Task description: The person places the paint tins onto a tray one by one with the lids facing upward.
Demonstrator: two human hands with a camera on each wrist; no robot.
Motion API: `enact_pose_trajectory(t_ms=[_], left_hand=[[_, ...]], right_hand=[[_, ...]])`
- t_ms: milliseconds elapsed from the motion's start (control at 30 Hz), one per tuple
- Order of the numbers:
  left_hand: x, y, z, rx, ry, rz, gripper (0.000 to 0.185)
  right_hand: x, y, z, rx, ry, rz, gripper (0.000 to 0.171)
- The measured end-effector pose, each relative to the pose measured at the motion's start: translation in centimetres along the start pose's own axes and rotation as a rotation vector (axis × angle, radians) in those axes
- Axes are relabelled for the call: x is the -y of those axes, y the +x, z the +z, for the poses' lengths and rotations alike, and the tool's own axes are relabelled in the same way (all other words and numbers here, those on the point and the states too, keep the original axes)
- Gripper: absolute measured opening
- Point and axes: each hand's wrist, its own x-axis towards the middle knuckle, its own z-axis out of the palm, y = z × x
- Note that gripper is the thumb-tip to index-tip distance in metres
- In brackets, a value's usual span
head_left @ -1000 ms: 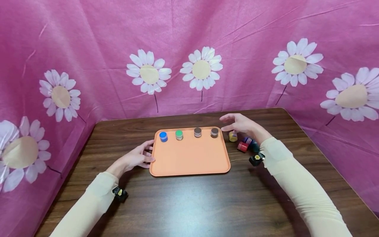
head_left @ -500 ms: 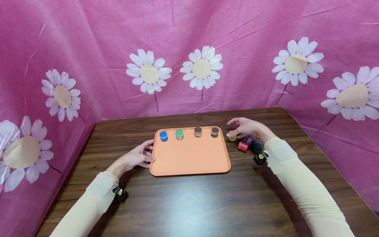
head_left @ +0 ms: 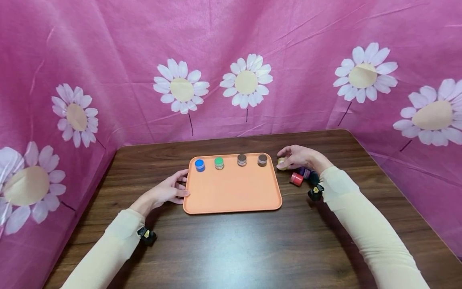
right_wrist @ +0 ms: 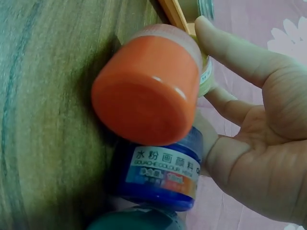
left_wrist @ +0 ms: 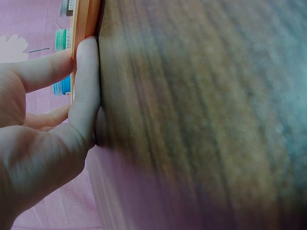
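An orange tray point(head_left: 231, 188) lies on the dark wooden table point(head_left: 231, 245). Along its far edge stand a blue jar point(head_left: 199, 165), a green jar point(head_left: 218, 163) and two brown jars point(head_left: 242, 159). My right hand point(head_left: 286, 158) is just right of the tray, fingers curled round a yellow jar point(head_left: 282, 163). In the right wrist view the fingers point(right_wrist: 230, 52) wrap that yellow jar point(right_wrist: 207, 79), mostly hidden behind a red jar point(right_wrist: 148, 86) lying on its side. My left hand point(head_left: 180, 186) rests flat on the table, fingers point(left_wrist: 86, 81) touching the tray's left edge point(left_wrist: 86, 24).
By my right wrist lie the red jar point(head_left: 296, 179), a blue-purple jar point(head_left: 305, 172) and a dark green jar point(head_left: 314, 176). Pink daisy-print cloth point(head_left: 231, 60) walls in the table at the back and both sides.
My right hand came down from hovering open above the loose jars and curled its fingers round the yellow jar. The left hand stayed at the tray's edge.
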Motion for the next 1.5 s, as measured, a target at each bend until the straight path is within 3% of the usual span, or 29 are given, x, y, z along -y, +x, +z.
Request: enact_pose_trajectory(t_ms=[300,800,1500], left_hand=[[-0.4,-0.1,0.0,-0.002,0.002,0.004,0.088],[0.2,-0.6,-0.4,0.003,-0.019,0.012,0.087],[0.2,-0.3,0.1,0.01,-0.011,0.015,0.087]], right_hand=[[0.1,0.4,-0.3,0.004,0.011,0.019,0.067],[0.0,1.4,0.7,-0.001,-0.096,-0.029,0.051],[-1.0,1.2,0.5,-0.009,-0.064,-0.01,0.052]])
